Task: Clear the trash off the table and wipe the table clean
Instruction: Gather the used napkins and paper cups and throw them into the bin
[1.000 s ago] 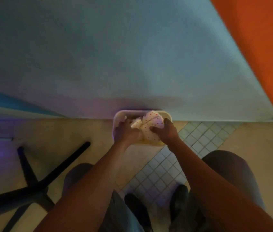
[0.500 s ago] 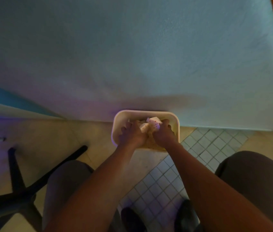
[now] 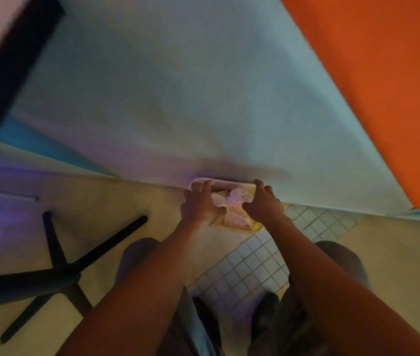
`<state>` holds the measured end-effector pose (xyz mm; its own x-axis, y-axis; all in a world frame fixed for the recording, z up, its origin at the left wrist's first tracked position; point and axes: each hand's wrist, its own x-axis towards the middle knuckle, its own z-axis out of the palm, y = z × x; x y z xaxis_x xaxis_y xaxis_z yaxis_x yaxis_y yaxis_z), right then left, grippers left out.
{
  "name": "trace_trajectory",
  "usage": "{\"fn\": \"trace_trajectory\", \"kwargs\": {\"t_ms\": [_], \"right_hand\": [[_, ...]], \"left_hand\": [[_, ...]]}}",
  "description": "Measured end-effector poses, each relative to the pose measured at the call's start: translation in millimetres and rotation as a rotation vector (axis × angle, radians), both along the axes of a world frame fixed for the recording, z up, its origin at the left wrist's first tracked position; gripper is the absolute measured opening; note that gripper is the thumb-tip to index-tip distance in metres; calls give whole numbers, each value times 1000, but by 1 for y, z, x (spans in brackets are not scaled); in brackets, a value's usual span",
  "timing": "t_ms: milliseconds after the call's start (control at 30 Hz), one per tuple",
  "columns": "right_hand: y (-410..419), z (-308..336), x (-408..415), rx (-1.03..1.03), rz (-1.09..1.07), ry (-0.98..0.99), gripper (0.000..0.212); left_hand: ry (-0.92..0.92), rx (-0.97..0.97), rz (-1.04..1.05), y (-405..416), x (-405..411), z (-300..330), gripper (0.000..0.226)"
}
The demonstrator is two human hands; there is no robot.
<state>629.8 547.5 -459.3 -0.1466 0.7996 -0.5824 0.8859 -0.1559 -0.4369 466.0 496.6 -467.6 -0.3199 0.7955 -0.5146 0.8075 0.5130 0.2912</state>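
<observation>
A small pale trash bin (image 3: 229, 181) stands on the floor against a grey-blue wall. Crumpled white paper with red dots (image 3: 237, 199) lies inside it, between my hands. My left hand (image 3: 199, 205) holds the bin's left side, with fingers curled over the rim and the thumb toward the paper. On the opposite side, my right hand (image 3: 263, 202) grips the rim in the same way. Both forearms reach down from the bottom of the view. How deep the bin is stays hidden.
A black cross-shaped table base (image 3: 57, 273) stands on the beige floor at the left. A dark bar (image 3: 10, 62) crosses the top-left corner. An orange wall panel (image 3: 383, 86) fills the upper right. White floor tiles (image 3: 250, 265) and my shoes (image 3: 265, 319) lie below the bin.
My hands were pressing the dotted paper down into the bin; now they have spread apart to the bin's two sides. The paper sits lower in the bin.
</observation>
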Motion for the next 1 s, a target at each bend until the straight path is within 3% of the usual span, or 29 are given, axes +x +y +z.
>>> {"fn": "trace_trajectory", "kwargs": {"t_ms": [167,367,667,900,1000], "right_hand": [[-6,94,8,-61,45,63,59],[-28,211,21,-72,112,135,39],[-51,362,17,-20,196,235,37],[-67,437,-28,59,289,352,25],[-78,451,-56,61,377,339,31]], "left_hand": [[13,-32,19,-21,10,92,70],[-100,21,53,-52,25,218,69],[-213,147,242,-100,18,382,60],[-210,216,392,-142,-3,454,60],[-191,268,489,-170,-19,473,58]]}}
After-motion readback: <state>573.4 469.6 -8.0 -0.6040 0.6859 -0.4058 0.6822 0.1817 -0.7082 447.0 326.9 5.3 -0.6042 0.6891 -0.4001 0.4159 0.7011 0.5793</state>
